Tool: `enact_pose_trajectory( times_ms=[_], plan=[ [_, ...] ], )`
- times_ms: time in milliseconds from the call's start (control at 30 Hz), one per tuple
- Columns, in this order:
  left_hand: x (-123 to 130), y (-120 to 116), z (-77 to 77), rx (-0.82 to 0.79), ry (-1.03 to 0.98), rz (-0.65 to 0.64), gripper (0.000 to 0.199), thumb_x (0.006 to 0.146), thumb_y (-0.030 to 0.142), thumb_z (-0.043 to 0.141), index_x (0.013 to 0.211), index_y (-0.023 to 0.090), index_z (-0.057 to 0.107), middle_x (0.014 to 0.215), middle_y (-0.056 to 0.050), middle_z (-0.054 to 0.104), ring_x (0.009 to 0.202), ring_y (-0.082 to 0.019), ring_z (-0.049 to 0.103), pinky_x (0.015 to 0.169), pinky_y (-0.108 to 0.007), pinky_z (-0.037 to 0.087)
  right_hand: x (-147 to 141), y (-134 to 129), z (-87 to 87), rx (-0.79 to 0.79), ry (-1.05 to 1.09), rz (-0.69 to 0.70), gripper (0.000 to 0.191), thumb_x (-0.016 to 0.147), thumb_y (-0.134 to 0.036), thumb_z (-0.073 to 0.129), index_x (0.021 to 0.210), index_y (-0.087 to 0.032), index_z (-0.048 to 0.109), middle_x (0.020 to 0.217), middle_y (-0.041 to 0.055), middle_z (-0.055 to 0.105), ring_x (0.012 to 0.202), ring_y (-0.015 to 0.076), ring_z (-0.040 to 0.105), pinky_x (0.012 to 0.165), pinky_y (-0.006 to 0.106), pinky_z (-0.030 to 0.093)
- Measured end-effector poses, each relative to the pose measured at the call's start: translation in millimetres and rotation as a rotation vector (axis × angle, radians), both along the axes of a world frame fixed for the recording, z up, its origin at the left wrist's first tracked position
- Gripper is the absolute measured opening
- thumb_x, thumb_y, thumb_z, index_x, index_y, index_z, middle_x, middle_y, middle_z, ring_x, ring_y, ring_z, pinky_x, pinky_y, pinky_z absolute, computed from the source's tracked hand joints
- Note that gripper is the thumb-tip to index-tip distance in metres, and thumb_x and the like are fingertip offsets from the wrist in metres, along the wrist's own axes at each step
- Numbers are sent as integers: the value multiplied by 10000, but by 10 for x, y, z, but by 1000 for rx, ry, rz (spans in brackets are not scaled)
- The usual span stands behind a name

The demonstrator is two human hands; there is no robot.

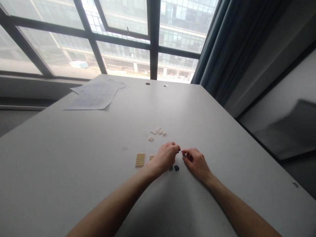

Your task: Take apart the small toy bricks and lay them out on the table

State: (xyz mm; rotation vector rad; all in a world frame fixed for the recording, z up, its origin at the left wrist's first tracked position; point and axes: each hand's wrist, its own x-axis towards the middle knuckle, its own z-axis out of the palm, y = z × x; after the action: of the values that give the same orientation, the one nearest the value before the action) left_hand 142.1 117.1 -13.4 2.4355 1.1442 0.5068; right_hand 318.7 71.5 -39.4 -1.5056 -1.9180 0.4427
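1. The white table (pixel 74 164) carries everything; its smooth top would probably let small parts skid when nudged.
2. The person's left hand (pixel 169 155) curls over the table, thumb and fingertips pinching a tiny dark part.
3. The right hand (pixel 197 163) faces it, a small gap between the fingertips; it too pinches a small dark piece.
4. The tan plate (pixel 140 160) lies flat, studs up, left of the left hand. It looks light and stiff; opposite edges should give the surest hold.
5. A second tan plate (pixel 151 157) is partly hidden by the left forearm, so its full size cannot be told.
6. The white pieces (pixel 153 131) lie scattered beyond the hands. Thin and hard-looking, they would likely need a fingernail under an edge.
7. The black block (pixel 176 168) sits between the wrists, on the near side; its sides seem tall enough to pinch.
8. The tiny dark part (pixel 178 151) and small dark piece (pixel 184 154) are at the fingertips: probably rigid, almost weightless, easily dropped, best held by the sides.
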Motion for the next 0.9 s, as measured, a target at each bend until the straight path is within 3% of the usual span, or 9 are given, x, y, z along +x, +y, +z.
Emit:
enact_pose_trajectory(
  times_ms=[133, 300, 400, 567, 700, 900],
  plan=[
    [183, 35, -69, 34, 75, -11, 226, 748, 7, 492, 837, 145, 648, 824, -99, 648, 820, -226, 628, 769, -339, 476, 6, 7, -31, 3, 14, -44, 223, 774, -151, 564, 966, -202, 665, 878, 53, 673, 776, 202, 592, 758, 349, 477],
    [166, 63, 5, 56, 33, 57, 168, 821, 168, 563, 971, 154, 639, 875, -90, 681, 862, -220, 631, 805, -333, 471, 12, 11, -37, -6, 17, -63, 223, 772, -165, 591, 983, -201, 655, 903, 52, 667, 774, 202, 584, 756, 350, 475],
    [-52, 52, 116, 70, -33, 142, 217, 859, 269, 552, 1041, 176, 627, 884, -62, 685, 848, -203, 629, 773, -323, 477, -1, 10, -4, -1, -21, -66, 183, 784, -181, 608, 962, -191, 650, 897, 58, 659, 804, 212, 576, 764, 351, 464],
    [-574, -141, 212, 190, -216, 236, 144, 858, 298, 557, 882, 195, 655, 828, -28, 663, 757, -166, 611, 698, -292, 481, -76, 50, 30, -8, -111, -108, 132, 804, -277, 649, 902, -190, 658, 882, 66, 646, 845, 233, 565, 775, 362, 446],
    [-899, -385, 145, 294, -300, 275, 128, 862, 276, 559, 855, 185, 649, 825, -34, 657, 757, -157, 609, 712, -282, 495, -159, 112, 24, -18, -182, -147, 134, 789, -327, 673, 819, -198, 654, 855, 64, 636, 854, 244, 558, 762, 365, 437],
    [-1144, -503, -51, 404, -380, 198, 90, 840, 200, 599, 914, 183, 648, 875, -54, 669, 816, -157, 616, 740, -269, 501, -148, 118, 18, -1, -169, -48, 46, 803, -194, 617, 827, -206, 654, 866, 47, 626, 888, 220, 540, 811, 346, 431]
  ],
)
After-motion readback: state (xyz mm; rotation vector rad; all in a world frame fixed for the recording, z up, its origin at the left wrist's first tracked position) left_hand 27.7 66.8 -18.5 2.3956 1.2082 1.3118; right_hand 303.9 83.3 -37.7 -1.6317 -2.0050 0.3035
